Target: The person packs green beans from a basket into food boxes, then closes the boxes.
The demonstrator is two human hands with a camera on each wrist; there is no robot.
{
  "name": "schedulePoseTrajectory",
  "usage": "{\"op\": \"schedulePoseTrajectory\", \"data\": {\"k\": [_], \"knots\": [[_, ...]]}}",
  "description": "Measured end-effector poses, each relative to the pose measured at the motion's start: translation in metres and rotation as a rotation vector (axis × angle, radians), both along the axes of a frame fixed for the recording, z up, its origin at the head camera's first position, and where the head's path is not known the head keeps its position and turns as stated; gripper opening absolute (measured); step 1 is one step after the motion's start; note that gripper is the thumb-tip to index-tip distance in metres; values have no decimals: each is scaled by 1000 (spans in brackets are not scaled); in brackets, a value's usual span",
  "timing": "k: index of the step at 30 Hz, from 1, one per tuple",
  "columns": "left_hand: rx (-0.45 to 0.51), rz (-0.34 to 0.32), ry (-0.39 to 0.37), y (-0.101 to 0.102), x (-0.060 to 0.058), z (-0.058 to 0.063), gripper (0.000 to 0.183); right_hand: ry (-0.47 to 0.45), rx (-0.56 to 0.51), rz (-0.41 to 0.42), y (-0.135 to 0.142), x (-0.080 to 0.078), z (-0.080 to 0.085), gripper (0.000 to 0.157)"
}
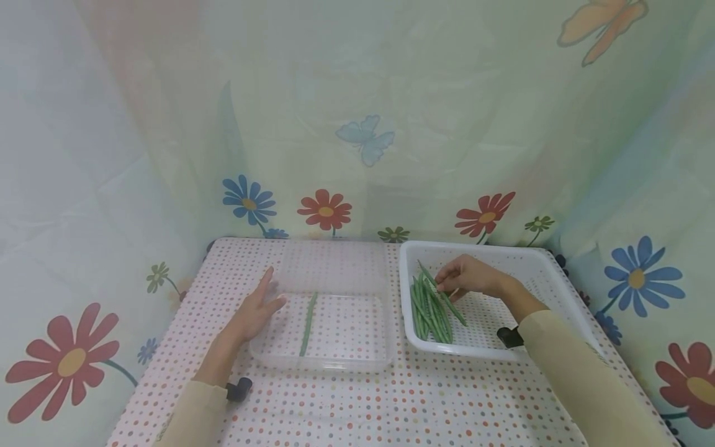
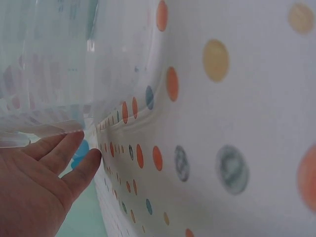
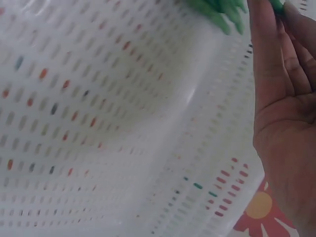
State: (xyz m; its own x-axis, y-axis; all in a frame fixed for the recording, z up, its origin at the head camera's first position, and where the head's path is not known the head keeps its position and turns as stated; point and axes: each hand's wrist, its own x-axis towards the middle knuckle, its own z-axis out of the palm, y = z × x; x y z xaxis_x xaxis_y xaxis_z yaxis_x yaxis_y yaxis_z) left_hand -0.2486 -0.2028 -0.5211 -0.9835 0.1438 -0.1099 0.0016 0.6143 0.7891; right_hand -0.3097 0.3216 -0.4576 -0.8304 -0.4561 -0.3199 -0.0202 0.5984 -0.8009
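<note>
In the head view, a clear plastic container (image 1: 349,362) stands left of the middle with its lid (image 1: 335,267) folded back behind it. One green bean (image 1: 308,324) lies lengthwise inside it. At the container's left side is my left hand (image 1: 256,313), its fingers extended; the left wrist view puts the fingertips (image 2: 74,140) right by the clear plastic, and whether they touch is unclear. My right hand (image 1: 470,275), over the white basket (image 1: 494,357), pinches a green bean (image 1: 455,310) between thumb and finger. Several more green beans (image 1: 430,316) lie piled at the basket's left end.
Both containers sit side by side on a table (image 1: 391,410) with a dotted cover. A flowered curtain (image 1: 363,205) hangs behind the table and along both sides. The basket's perforated walls rise around the right hand.
</note>
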Motion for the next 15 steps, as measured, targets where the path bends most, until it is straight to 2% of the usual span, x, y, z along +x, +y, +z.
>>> {"op": "schedulePoseTrajectory", "data": {"k": [6, 15], "knots": [[-2, -3, 8, 0, 0, 0, 81, 14, -88, -20, -7, -1, 18, 33], [15, 2, 3, 0, 0, -1, 82, 61, -157, -23, -39, 4, 41, 36]]}}
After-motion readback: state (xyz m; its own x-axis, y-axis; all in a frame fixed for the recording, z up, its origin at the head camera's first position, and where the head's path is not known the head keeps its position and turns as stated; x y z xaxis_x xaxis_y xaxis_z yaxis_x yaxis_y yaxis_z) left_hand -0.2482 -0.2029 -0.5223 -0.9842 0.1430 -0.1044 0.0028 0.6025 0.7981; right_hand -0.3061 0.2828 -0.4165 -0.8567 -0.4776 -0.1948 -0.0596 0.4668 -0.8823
